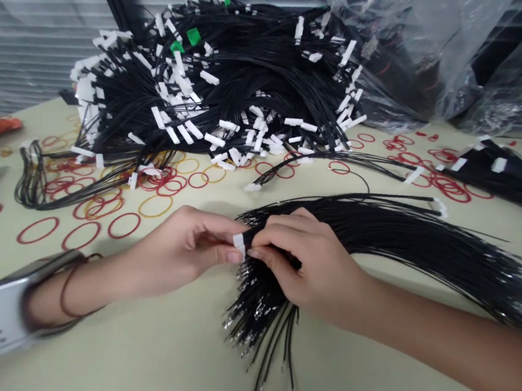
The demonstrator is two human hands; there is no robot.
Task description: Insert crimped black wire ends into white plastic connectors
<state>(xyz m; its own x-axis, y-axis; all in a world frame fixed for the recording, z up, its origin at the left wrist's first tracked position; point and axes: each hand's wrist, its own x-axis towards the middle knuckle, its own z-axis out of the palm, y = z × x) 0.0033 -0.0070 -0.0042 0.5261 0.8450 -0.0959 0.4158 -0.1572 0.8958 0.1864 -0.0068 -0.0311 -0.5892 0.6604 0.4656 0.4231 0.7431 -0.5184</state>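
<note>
A small white connector (239, 243) is pinched between the thumb and fingers of my left hand (188, 247). My right hand (305, 258) is closed just to its right, its thumb and index fingertip pressed together beside the connector; what they grip is too small to make out. Under and around my right hand lies a thick bundle of black wires (394, 231), with bare metal terminals at both ends. Its near ends fan out below the hands, and the far ends reach to the right edge.
Behind the hands is a big pile of black cables (265, 82) with white connectors. Red and yellow rubber bands (124, 225) are scattered on the table (150, 359). Clear plastic bags (400, 67) stand at the back right, near another cable bundle (515, 173).
</note>
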